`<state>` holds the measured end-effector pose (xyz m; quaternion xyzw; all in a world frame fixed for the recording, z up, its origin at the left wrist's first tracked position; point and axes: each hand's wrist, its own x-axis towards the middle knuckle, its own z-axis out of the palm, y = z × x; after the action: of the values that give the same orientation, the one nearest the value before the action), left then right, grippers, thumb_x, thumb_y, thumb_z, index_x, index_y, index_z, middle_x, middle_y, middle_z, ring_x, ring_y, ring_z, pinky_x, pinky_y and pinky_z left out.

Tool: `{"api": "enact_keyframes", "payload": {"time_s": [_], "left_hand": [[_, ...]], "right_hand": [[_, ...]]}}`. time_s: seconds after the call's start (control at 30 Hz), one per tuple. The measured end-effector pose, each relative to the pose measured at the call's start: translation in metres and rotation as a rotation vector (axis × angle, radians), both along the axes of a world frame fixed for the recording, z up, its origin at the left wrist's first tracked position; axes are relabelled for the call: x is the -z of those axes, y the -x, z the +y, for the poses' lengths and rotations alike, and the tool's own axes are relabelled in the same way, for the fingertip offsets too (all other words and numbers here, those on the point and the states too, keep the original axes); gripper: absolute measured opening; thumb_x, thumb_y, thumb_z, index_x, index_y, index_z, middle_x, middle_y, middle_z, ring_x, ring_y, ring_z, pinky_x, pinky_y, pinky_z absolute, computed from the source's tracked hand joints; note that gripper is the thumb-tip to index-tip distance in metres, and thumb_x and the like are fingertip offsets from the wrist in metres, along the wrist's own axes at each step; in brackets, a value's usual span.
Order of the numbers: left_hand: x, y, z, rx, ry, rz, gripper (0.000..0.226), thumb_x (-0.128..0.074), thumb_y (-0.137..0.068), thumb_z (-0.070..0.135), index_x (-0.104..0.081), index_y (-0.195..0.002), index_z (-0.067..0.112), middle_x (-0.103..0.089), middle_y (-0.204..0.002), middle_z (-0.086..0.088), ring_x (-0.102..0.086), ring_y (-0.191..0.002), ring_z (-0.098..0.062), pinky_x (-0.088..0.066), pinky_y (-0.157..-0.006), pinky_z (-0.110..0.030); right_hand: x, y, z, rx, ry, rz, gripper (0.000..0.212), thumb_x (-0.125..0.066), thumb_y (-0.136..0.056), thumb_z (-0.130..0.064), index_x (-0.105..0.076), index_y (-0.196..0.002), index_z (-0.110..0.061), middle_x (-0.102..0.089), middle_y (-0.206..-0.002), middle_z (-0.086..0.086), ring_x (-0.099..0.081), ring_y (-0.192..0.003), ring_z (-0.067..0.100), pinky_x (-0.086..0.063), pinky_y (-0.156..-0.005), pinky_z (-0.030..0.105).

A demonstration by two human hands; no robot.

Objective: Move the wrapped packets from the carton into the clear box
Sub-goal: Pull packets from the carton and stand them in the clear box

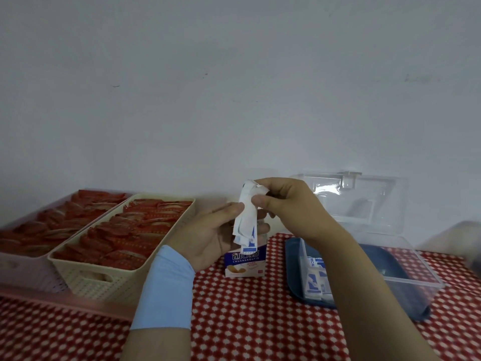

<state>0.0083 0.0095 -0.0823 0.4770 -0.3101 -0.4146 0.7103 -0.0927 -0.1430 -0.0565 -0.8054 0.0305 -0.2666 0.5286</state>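
Note:
A small blue-and-white carton stands upright on the checked tablecloth at centre. Just above it I hold a bunch of white-and-blue wrapped packets. My left hand grips the bunch from the left, thumb against it. My right hand pinches the top of the packets from the right. The clear box sits to the right on a dark blue tray, its lid standing open behind. Some wrapped packets lie at the box's left end.
A cream basket and a pink tray, both full of red wrapped packs, fill the left side. The dark blue tray lies under the clear box. A wall stands right behind the table.

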Motion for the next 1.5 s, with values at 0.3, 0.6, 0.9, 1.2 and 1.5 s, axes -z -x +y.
{"api": "enact_keyframes", "payload": {"time_s": [0.3, 0.6, 0.9, 1.2, 1.5], "left_hand": [[0.006, 0.003, -0.005, 0.016, 0.097, 0.132, 0.029, -0.057, -0.085, 0.019, -0.075, -0.099, 0.001, -0.069, -0.09, -0.016, -0.068, -0.069, -0.022, -0.059, -0.059, -0.031], [0.006, -0.002, -0.004, -0.051, 0.078, 0.131, 0.033, -0.059, -0.087, 0.022, -0.066, -0.113, 0.004, -0.07, -0.091, -0.013, -0.065, -0.063, -0.02, -0.055, -0.052, -0.027], [0.006, -0.005, -0.007, -0.084, 0.056, 0.247, 0.048, -0.066, -0.088, 0.029, -0.059, -0.13, 0.007, -0.066, -0.11, -0.012, -0.067, -0.09, -0.024, -0.058, -0.076, -0.036], [0.005, 0.0, -0.007, -0.099, 0.168, 0.209, 0.022, -0.055, -0.092, 0.022, -0.072, -0.09, 0.008, -0.072, -0.082, -0.01, -0.072, -0.071, -0.021, -0.058, -0.056, -0.03], [0.004, 0.0, -0.007, -0.08, 0.151, 0.21, 0.025, -0.057, -0.094, 0.026, -0.067, -0.101, 0.004, -0.07, -0.084, -0.013, -0.071, -0.076, -0.024, -0.059, -0.063, -0.032]], "right_hand": [[0.002, -0.004, 0.007, -0.086, 0.044, 0.044, 0.035, -0.048, -0.102, -0.003, -0.064, -0.125, -0.025, -0.067, -0.077, -0.015, -0.057, -0.066, -0.002, -0.046, -0.064, 0.009], [0.0, -0.008, 0.01, 0.154, 0.218, -0.02, 0.056, -0.071, -0.09, -0.026, -0.05, -0.139, -0.041, -0.058, -0.115, -0.018, -0.06, -0.094, -0.006, -0.048, -0.077, 0.01], [-0.005, 0.003, 0.033, -0.032, 0.453, 0.177, 0.071, -0.094, -0.055, -0.04, -0.043, -0.105, -0.035, -0.032, -0.148, -0.029, -0.056, -0.111, -0.003, -0.054, -0.089, 0.026], [0.002, -0.002, 0.03, -0.078, 0.411, 0.049, 0.041, -0.093, -0.06, -0.018, -0.057, -0.08, -0.02, -0.049, -0.138, -0.02, -0.055, -0.113, -0.01, -0.051, -0.083, 0.014], [0.001, 0.0, 0.028, -0.073, 0.417, 0.077, 0.043, -0.094, -0.058, -0.02, -0.055, -0.075, -0.017, -0.06, -0.119, -0.015, -0.06, -0.11, 0.002, -0.054, -0.085, 0.025]]}}
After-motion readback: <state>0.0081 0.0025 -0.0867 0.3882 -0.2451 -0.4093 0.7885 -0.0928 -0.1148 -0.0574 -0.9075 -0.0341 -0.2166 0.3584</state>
